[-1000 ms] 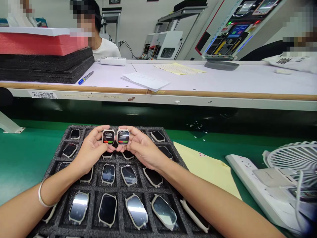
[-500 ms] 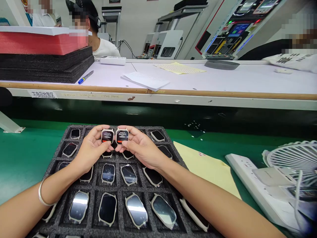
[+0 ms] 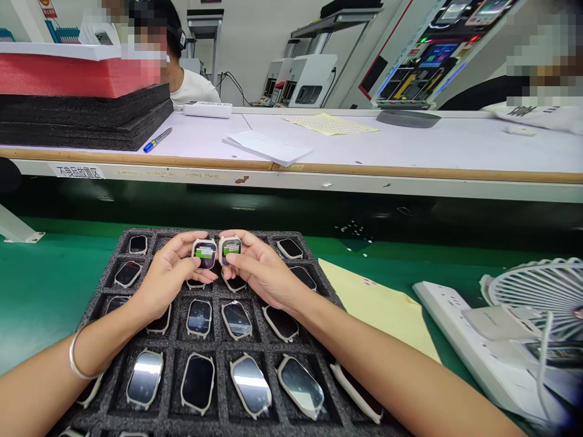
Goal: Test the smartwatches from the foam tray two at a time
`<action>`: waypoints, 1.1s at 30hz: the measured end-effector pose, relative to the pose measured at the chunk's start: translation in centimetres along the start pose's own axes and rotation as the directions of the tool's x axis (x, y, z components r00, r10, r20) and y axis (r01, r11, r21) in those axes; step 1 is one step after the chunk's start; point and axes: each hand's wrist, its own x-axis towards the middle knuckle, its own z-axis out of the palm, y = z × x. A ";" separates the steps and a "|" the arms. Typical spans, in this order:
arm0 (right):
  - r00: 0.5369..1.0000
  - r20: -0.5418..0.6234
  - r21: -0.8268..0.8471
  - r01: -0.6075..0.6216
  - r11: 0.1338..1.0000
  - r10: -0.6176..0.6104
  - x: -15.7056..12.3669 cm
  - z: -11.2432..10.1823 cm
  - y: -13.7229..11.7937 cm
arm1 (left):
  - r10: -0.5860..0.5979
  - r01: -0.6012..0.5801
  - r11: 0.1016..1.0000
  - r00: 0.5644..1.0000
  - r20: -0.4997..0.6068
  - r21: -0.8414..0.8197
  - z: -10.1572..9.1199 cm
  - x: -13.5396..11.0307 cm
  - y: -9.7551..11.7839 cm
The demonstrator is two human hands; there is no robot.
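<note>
My left hand (image 3: 175, 267) grips a strapless smartwatch (image 3: 206, 250) by its edges, with the thumb on the lower left of its lit screen. A second smartwatch (image 3: 230, 245) is held in my right hand (image 3: 259, 267), the thumb resting on its screen. Both displays show a green block with small text I cannot read. The two watches are side by side, a narrow gap between them, above the far part of a black foam tray (image 3: 170, 358). Several more watch bodies with dark screens, such as this watch (image 3: 198, 383), lie in the tray's compartments.
Right of the tray lies a yellow sheet (image 3: 368, 303), then a white power strip (image 3: 449, 303) and a white fan (image 3: 537, 285). Beyond, a raised shelf (image 3: 387, 152) holds foam stacks (image 3: 82, 118), a pen (image 3: 157, 139) and papers (image 3: 268, 147). People are behind it.
Both watch screens have switched from dark text pages with an orange bar to green blocks. My hands and the watches have shifted slightly right, and the thumbs have moved on the screens.
</note>
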 end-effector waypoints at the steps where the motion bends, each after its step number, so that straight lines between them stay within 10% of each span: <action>1: 1.000 -0.001 -0.001 0.003 1.000 -0.003 0.0 0.0 0.0 | -0.001 0.001 1.000 1.000 0.002 0.000 0.0 0.0 0.0; 33: 0.992 0.033 0.152 -0.127 0.980 0.123 1.6 -0.3 -0.8 | -0.019 0.014 0.997 0.997 -0.070 -0.080 -1.0 1.5 1.1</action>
